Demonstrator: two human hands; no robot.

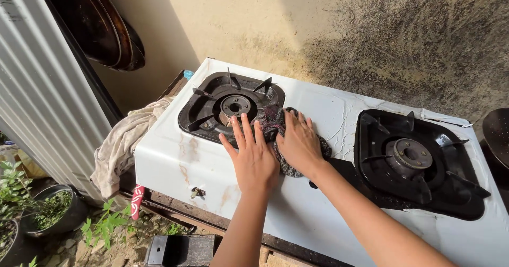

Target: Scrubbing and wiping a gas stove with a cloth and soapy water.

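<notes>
A white two-burner gas stove (318, 208) stands on a stand against a sooty wall. My right hand (299, 142) presses flat on a dark patterned rag (271, 119) at the right edge of the left burner (233, 107). My left hand (253, 153) lies flat on the stove top beside it, fingers spread, fingertips at the burner's black rim. The two hands touch side by side. The right burner (411, 154) sits apart, to the right of my right forearm.
A beige cloth (124, 139) hangs off the stove's left side. Dark pans (103, 25) hang on the wall above a corrugated metal sheet (42, 92). Potted plants (50, 208) stand on the ground at lower left. A black pan edge (497, 134) shows at far right.
</notes>
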